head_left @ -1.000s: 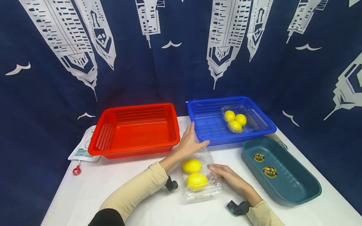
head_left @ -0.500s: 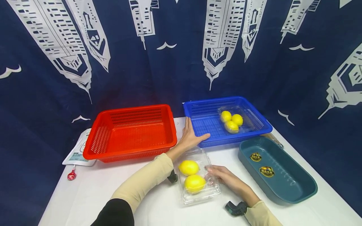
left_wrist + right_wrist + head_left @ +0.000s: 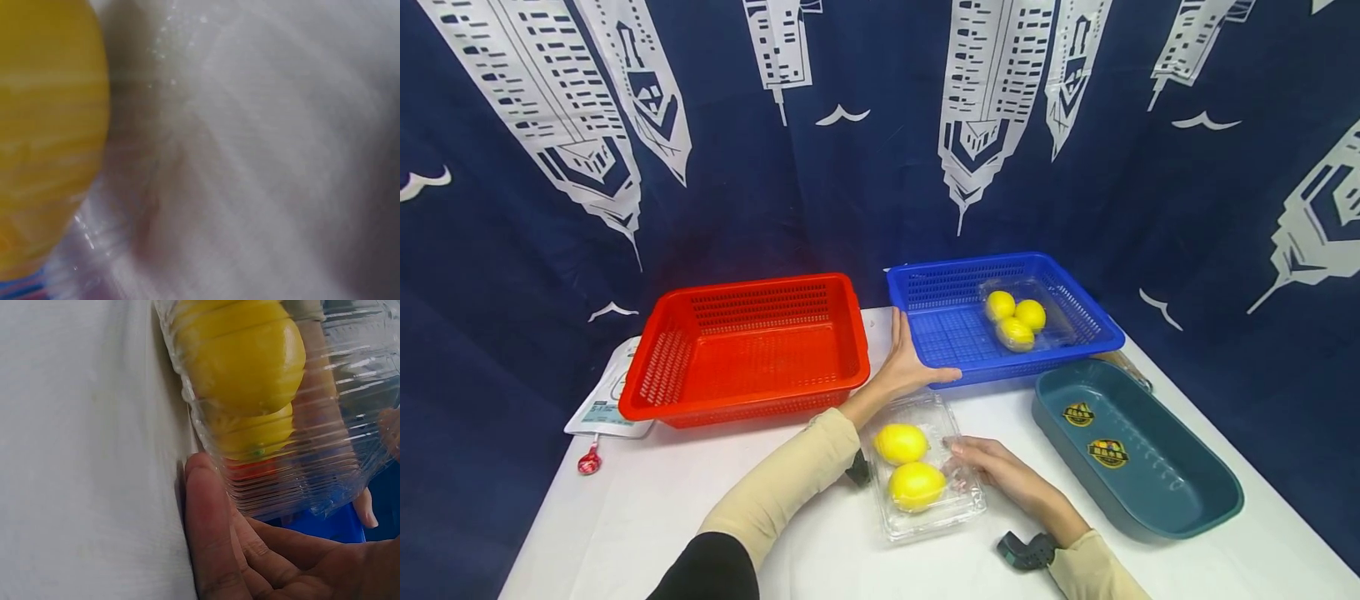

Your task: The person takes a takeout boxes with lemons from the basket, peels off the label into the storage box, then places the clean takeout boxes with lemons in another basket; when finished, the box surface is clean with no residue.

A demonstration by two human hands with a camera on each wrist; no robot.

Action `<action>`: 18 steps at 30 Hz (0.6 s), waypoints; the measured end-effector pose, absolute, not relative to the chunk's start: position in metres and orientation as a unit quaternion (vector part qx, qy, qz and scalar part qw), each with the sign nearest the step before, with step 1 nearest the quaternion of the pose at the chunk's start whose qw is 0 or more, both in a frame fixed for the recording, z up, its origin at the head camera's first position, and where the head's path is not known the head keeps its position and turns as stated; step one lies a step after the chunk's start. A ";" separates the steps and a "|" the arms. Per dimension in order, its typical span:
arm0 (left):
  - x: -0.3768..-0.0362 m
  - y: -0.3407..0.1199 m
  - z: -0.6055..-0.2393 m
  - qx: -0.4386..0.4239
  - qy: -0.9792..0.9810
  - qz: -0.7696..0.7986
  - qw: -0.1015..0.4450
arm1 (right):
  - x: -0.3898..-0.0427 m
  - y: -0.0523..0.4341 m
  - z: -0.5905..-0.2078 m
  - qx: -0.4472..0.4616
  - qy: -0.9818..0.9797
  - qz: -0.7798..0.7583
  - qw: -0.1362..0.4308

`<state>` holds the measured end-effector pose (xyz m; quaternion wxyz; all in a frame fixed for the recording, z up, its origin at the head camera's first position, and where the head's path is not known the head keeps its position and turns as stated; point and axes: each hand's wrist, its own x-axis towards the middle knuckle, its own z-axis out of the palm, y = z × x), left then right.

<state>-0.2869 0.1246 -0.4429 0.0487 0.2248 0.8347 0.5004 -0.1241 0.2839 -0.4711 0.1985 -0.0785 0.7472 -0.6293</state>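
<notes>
Right at the front of the white table lies a clear plastic box with two lemons inside, one behind the other. The right hand rests at its right side, fingers laid along the wall and thumb at the edge, a loose touch more than a firm pinch; the right wrist view shows a finger flat on the table under the box's ribbed wall. The left hand is spread flat, its fingers straight against the near left corner of the blue basket, holding nothing.

Judging by its thin, ribbed, glossy walls, the box is probably light, springy and easy to crush, and slippery too; the lemons give it its weight and may roll inside. Holding it by both long sides, or from underneath, looks safer than squeezing a corner.

Inside the blue basket sits a second clear box with three lemons. The red basket beside it shows only its bare floor, and the teal tray on the right carries just two stickers. A paper packet pokes out from under the red basket.
</notes>
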 end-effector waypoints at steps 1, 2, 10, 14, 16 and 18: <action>-0.287 0.125 -0.443 0.227 0.833 0.502 0.050 | -0.124 0.284 -0.471 -0.079 0.746 -0.630 0.199; -0.287 0.125 -0.443 0.229 0.832 0.503 0.050 | -0.124 0.284 -0.471 -0.077 0.745 -0.631 0.200; -0.289 0.125 -0.443 0.235 0.826 0.510 0.049 | -0.124 0.283 -0.467 -0.071 0.745 -0.632 0.201; -0.289 0.125 -0.445 0.234 0.824 0.513 0.051 | -0.123 0.282 -0.466 -0.066 0.746 -0.631 0.202; -0.288 0.125 -0.445 0.233 0.824 0.514 0.052 | -0.123 0.281 -0.466 -0.063 0.745 -0.633 0.201; -0.288 0.124 -0.446 0.232 0.823 0.516 0.052 | -0.122 0.280 -0.466 -0.059 0.744 -0.635 0.201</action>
